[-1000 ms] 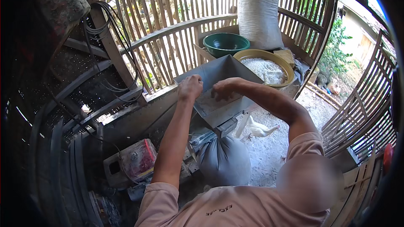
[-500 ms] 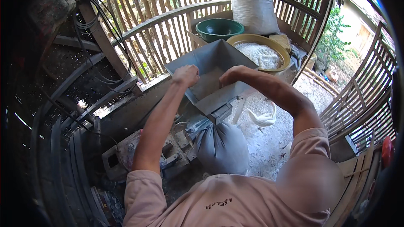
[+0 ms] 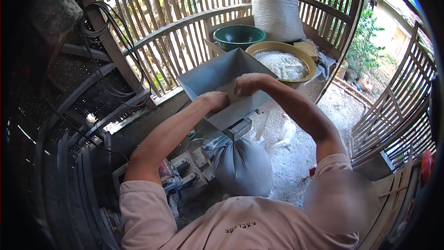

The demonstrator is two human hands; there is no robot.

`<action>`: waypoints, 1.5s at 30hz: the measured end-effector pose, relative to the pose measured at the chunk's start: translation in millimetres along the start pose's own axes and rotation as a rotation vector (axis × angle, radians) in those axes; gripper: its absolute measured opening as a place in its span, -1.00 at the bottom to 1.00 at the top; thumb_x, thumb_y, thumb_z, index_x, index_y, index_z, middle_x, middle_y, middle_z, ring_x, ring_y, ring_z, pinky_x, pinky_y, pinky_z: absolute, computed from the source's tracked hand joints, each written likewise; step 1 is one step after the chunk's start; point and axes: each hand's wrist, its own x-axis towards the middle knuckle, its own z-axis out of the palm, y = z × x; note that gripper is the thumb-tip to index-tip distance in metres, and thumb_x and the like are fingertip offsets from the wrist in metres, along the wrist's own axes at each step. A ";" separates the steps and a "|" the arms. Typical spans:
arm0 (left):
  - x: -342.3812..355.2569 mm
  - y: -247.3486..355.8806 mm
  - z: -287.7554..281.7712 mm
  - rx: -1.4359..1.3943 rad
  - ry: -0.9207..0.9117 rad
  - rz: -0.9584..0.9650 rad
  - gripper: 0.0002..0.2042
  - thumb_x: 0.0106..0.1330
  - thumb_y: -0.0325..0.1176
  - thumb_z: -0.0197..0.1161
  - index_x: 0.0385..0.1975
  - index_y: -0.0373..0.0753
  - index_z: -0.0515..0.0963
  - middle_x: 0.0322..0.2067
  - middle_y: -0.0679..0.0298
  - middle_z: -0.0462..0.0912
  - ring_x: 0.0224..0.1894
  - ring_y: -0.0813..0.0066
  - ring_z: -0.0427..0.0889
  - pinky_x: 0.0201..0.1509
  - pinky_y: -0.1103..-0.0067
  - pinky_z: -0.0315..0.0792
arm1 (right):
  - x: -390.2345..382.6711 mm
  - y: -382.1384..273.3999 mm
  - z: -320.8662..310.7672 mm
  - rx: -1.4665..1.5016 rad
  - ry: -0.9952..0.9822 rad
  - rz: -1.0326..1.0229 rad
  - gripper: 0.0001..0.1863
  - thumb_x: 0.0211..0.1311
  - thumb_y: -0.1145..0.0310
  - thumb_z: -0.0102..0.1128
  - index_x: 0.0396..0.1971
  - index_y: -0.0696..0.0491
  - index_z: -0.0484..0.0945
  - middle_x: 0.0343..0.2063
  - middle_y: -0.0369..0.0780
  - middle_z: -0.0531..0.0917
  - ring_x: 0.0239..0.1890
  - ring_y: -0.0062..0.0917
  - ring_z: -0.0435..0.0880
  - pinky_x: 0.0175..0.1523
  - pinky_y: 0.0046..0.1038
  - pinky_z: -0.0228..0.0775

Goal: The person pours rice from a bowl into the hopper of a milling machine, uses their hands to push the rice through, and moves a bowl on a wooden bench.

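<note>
Both hands are inside a grey sheet-metal hopper with sloping sides. My left hand hangs over its near left part with the fingers curled down; their tips are hidden. To the right and slightly farther, my right hand is closed with knuckles up. What either hand holds, if anything, does not show. Pale material seems to lie low in the hopper, mostly covered by my hands. Below the hopper's spout hangs a full grey cloth bag, gathered at its neck.
Beyond the hopper stand a green basin, a tan basin heaped with white grainy material, and a tall white sack. A white chicken stands on the dusty floor at right. Machine parts sit left of the bag.
My left hand has moved right and down from the hopper's left rim into it. My right hand has shifted slightly left. The chicken has changed its pose, its head now raised.
</note>
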 end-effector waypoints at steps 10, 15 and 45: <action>-0.8 7.8 -0.1 -0.092 0.180 -0.171 -0.73 0.10 -0.32 0.08 -0.22 -0.14 0.61 -0.16 0.12 0.63 -0.06 0.19 0.59 -0.01 0.40 0.47 | -37.9 -15.5 9.8 0.205 0.801 0.101 -0.80 0.10 0.27 0.10 -0.39 0.02 0.66 -0.23 -0.10 0.64 -0.17 -0.24 0.61 -0.04 -0.30 0.43; -1.9 6.6 -9.8 -0.043 0.208 -0.166 -0.76 0.12 -0.34 0.07 -0.25 -0.15 0.61 -0.21 0.11 0.64 -0.12 0.18 0.61 -0.03 0.38 0.48 | -38.0 -18.2 20.8 0.400 0.920 0.215 -0.86 0.04 0.39 0.16 -0.44 0.08 0.66 -0.35 -0.11 0.62 -0.25 -0.25 0.62 -0.12 -0.36 0.43; -33.7 93.1 51.6 0.454 1.133 0.225 -0.56 0.09 -0.39 0.16 0.04 -0.33 0.47 0.19 -0.02 0.30 0.22 0.08 0.28 0.24 0.24 0.19 | -7.9 -77.0 205.2 0.829 1.276 0.314 -0.79 0.05 0.42 0.06 -0.31 0.17 0.48 -0.45 0.03 0.57 -0.33 -0.01 0.56 -0.25 -0.18 0.37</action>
